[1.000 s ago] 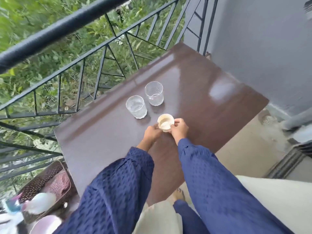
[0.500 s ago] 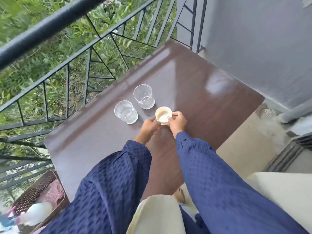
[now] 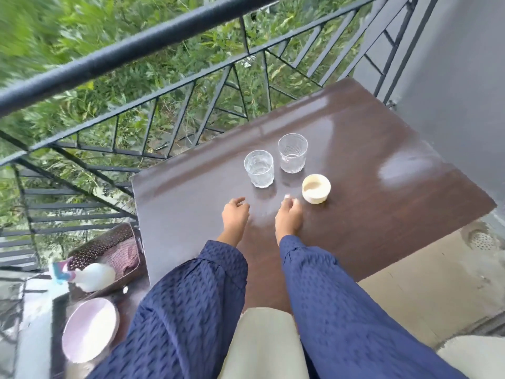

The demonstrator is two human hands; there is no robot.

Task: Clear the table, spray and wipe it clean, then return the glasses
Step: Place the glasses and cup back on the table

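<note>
Two clear ribbed glasses (image 3: pixel 259 168) (image 3: pixel 292 152) stand upright side by side mid-table (image 3: pixel 382 149), with a small cream cup (image 3: pixel 316 188) at their four o'clock.

A dark brown, glossy worktop (image 3: pixel 382 203) is set against a black metal railing (image 3: pixel 169 86) on one side and a grey wall (image 3: pixel 464 105) on the other. Two clear ribbed glasses are stood upright near its middle, just beside each other: the left glass (image 3: pixel 259 168) and the right glass (image 3: pixel 292 152). A small cream cup (image 3: pixel 316 188) is placed just beside them, nearer the front edge. Pale reflections are seen across the surface.
</note>
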